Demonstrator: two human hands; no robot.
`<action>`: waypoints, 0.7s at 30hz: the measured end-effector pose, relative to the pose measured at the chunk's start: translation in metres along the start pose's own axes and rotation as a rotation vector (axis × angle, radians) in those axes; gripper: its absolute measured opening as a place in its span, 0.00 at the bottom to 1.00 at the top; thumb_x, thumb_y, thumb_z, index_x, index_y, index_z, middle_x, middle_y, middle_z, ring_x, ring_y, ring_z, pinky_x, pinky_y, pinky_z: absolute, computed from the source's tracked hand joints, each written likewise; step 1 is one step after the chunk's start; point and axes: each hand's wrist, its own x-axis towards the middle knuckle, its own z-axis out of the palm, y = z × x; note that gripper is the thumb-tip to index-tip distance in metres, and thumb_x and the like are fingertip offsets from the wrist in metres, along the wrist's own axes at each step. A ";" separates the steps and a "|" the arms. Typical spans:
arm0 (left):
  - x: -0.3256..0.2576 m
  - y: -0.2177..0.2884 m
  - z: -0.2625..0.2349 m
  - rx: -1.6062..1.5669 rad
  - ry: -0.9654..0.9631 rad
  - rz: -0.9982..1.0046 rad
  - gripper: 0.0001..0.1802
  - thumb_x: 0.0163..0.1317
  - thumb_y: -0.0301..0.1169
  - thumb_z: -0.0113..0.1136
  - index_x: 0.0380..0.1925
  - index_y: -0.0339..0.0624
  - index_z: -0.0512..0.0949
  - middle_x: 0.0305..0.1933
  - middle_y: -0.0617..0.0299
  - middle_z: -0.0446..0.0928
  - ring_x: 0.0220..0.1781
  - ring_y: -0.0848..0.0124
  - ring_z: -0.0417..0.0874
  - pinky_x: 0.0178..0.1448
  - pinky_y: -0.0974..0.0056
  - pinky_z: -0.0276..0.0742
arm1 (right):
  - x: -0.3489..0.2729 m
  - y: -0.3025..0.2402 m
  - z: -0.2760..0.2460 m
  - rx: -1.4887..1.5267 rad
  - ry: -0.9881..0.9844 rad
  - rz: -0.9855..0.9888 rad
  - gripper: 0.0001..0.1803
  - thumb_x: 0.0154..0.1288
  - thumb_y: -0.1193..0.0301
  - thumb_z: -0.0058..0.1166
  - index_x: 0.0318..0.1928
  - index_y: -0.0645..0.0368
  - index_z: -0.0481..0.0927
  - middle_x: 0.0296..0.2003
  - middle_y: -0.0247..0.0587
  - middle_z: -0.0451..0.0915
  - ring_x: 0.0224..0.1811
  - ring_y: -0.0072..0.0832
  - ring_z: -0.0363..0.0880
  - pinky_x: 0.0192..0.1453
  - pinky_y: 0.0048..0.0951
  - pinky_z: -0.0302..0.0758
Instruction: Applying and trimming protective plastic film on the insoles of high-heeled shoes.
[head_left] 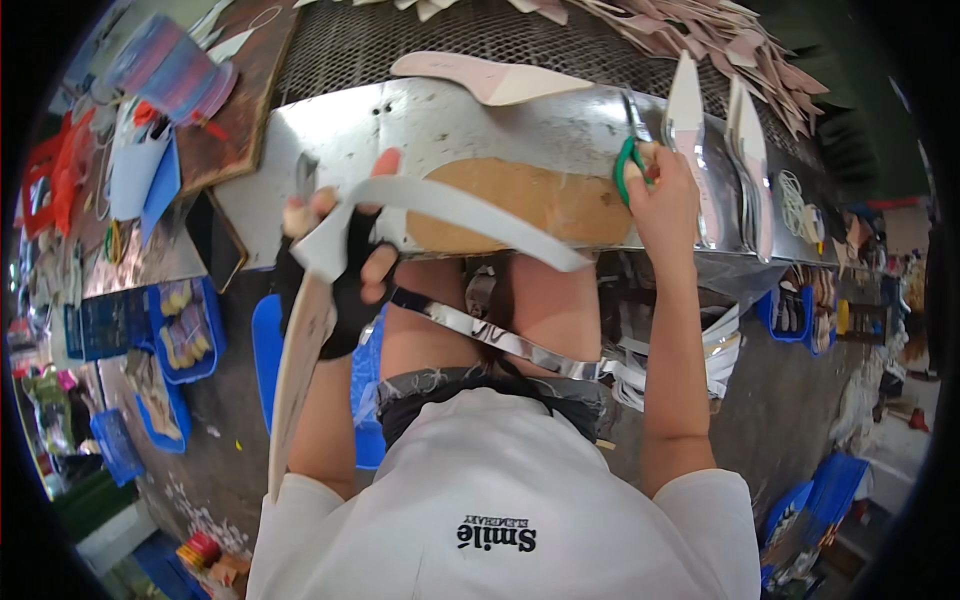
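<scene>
My left hand (pixel 352 285), in a black fingerless glove, is closed around a pale shoe insole (pixel 300 375) that hangs toned side-on toward my sleeve. A white strip (pixel 470 212) curves from the insole's upper end over the bench to the right. Below the hand, a shiny silver strip (pixel 505 342) runs across above my lap; whether it joins the white one I cannot tell. My right hand (pixel 662 200) grips green-handled scissors (pixel 632 150) at the bench's right, blades pointing away from me. Beneath both hands' reach lies a brown oval board (pixel 510 200) on the metal bench top (pixel 330 130).
One insole (pixel 490 80) lies at the bench's back edge; more insoles (pixel 686 130) lie right of the scissors. Pinkish pieces (pixel 730 50) are heaped on the mesh (pixel 350 50). A phone (pixel 213 240) lies at left. Blue bins (pixel 188 330) and white strips (pixel 690 355) sit lower.
</scene>
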 end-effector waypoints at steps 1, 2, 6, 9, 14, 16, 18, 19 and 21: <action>-0.005 -0.008 0.011 -0.070 0.075 0.063 0.20 0.68 0.48 0.44 0.51 0.49 0.74 0.76 0.62 0.36 0.49 0.36 0.74 0.45 0.41 0.79 | -0.001 0.012 -0.006 -0.577 0.181 0.005 0.18 0.56 0.69 0.56 0.47 0.64 0.76 0.41 0.49 0.79 0.46 0.43 0.77 0.48 0.37 0.73; 0.000 -0.011 0.012 -0.058 0.006 0.023 0.20 0.68 0.49 0.45 0.49 0.48 0.74 0.76 0.61 0.37 0.57 0.33 0.70 0.50 0.39 0.78 | 0.002 0.023 -0.004 -0.587 0.195 0.014 0.18 0.56 0.69 0.56 0.47 0.64 0.76 0.41 0.49 0.79 0.46 0.43 0.77 0.48 0.37 0.73; 0.023 -0.042 0.020 0.377 0.263 0.215 0.20 0.65 0.51 0.49 0.35 0.45 0.76 0.70 0.48 0.55 0.67 0.38 0.59 0.62 0.36 0.66 | 0.015 0.031 -0.004 -0.747 0.114 0.142 0.17 0.47 0.72 0.56 0.40 0.64 0.76 0.35 0.57 0.78 0.43 0.53 0.76 0.46 0.44 0.73; 0.036 -0.053 0.001 0.597 0.330 0.375 0.21 0.66 0.51 0.47 0.34 0.46 0.77 0.61 0.42 0.68 0.66 0.45 0.64 0.68 0.46 0.58 | 0.023 0.047 -0.019 -0.249 0.029 0.213 0.22 0.47 0.66 0.56 0.42 0.70 0.79 0.28 0.50 0.81 0.33 0.40 0.82 0.38 0.38 0.76; 0.048 -0.062 0.007 0.398 0.397 0.480 0.22 0.65 0.51 0.50 0.39 0.43 0.74 0.63 0.43 0.66 0.68 0.53 0.63 0.67 0.57 0.62 | -0.045 0.001 -0.021 0.608 -0.106 0.191 0.22 0.55 0.77 0.54 0.53 0.64 0.73 0.36 0.33 0.76 0.35 0.18 0.74 0.38 0.20 0.70; 0.047 -0.061 0.007 0.334 0.402 0.482 0.22 0.64 0.51 0.52 0.44 0.43 0.72 0.65 0.46 0.63 0.65 0.56 0.66 0.59 0.58 0.73 | -0.081 -0.019 0.001 0.648 -0.089 0.207 0.27 0.54 0.74 0.59 0.56 0.61 0.69 0.39 0.32 0.74 0.36 0.17 0.73 0.38 0.19 0.69; 0.045 -0.058 0.004 0.331 0.436 0.501 0.22 0.64 0.50 0.52 0.44 0.43 0.72 0.65 0.46 0.64 0.63 0.56 0.69 0.58 0.58 0.75 | -0.106 -0.033 0.015 0.663 -0.228 0.147 0.18 0.56 0.71 0.60 0.45 0.61 0.70 0.34 0.30 0.72 0.35 0.18 0.72 0.37 0.20 0.69; 0.043 -0.057 0.002 0.322 0.468 0.506 0.21 0.64 0.50 0.52 0.44 0.43 0.72 0.65 0.47 0.64 0.60 0.57 0.73 0.57 0.58 0.76 | -0.114 -0.056 0.016 0.646 -0.302 0.191 0.17 0.55 0.71 0.62 0.42 0.61 0.69 0.32 0.29 0.72 0.34 0.17 0.71 0.37 0.19 0.68; 0.043 -0.056 -0.004 0.321 0.493 0.521 0.21 0.64 0.49 0.53 0.44 0.43 0.72 0.65 0.48 0.64 0.52 0.56 0.78 0.56 0.57 0.76 | -0.124 -0.061 0.030 0.646 -0.370 0.061 0.22 0.51 0.71 0.66 0.42 0.61 0.68 0.30 0.30 0.72 0.33 0.17 0.70 0.39 0.18 0.68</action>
